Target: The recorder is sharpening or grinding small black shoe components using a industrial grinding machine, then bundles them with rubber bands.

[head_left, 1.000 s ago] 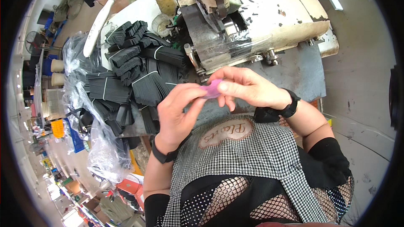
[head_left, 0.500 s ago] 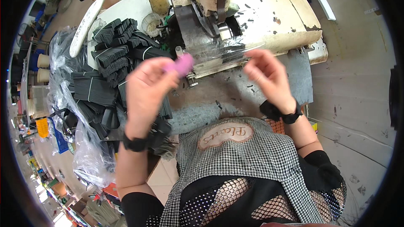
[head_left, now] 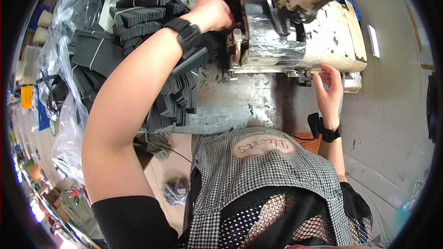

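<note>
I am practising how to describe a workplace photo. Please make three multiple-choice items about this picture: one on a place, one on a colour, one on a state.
1. Where is the left hand?
A. Raised at the left end of the sewing machine
B. Resting on the lap
C. Inside the plastic bag

2. What colour are the stacked fabric pieces?
A. Bright yellow
B. Black or dark grey
C. White

3. What is the state of the right hand?
A. Closed in a fist on the apron
B. Holding a pair of scissors
C. Fingers curled up against the lower front edge of the machine

Answers:
1 A, the arm stretches up and the hand is at the machine's left end.
2 B, all the bundles on the table look dark.
3 C, the fingertips touch the machine's underside edge, and no tool shows in the hand.
</note>
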Action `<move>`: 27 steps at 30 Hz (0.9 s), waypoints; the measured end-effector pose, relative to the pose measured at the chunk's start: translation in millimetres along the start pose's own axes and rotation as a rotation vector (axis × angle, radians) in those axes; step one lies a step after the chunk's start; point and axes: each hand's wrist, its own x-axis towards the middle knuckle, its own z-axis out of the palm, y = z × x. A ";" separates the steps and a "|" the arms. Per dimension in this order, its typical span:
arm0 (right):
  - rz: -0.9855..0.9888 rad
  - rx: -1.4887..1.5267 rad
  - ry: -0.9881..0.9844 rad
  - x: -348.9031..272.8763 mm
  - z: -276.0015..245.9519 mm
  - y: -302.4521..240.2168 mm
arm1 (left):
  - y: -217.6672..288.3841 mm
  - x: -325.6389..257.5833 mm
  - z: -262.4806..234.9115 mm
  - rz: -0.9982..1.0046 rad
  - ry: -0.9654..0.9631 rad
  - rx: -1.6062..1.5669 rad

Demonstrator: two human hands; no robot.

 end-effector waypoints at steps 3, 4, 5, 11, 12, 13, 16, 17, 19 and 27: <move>-0.064 -0.084 0.000 2.3 2.5 -3.3 | -4.8 17.0 19.4 0.035 0.036 0.049; -0.061 -0.117 -0.022 4.3 2.6 -2.6 | -9.3 22.2 24.2 0.031 0.040 0.010; -0.059 -0.152 -0.046 6.2 3.4 -2.3 | -16.6 25.8 28.7 0.026 0.043 -0.031; -0.013 -0.210 -0.040 9.6 1.6 -1.2 | 6.3 43.8 6.0 -0.081 -0.293 -0.252; -0.023 -0.229 -0.023 11.1 2.9 -5.4 | 4.0 48.8 8.6 -0.063 -0.320 -0.175; -0.034 -0.234 -0.039 11.3 6.2 -8.1 | -0.4 55.2 16.9 -0.051 -0.352 -0.100; 0.018 -0.225 -0.048 10.8 12.9 -17.0 | -39.9 95.2 57.9 0.269 -0.303 0.509; 0.010 -0.228 -0.069 10.4 16.1 -18.7 | -65.0 113.8 77.5 0.717 -0.253 1.122; 0.029 -0.204 -0.051 10.5 14.9 -13.0 | -73.1 119.9 102.3 0.723 -0.042 0.675; 0.075 -0.257 -0.014 14.2 8.4 -5.5 | 1.0 54.7 52.1 0.544 -0.086 0.559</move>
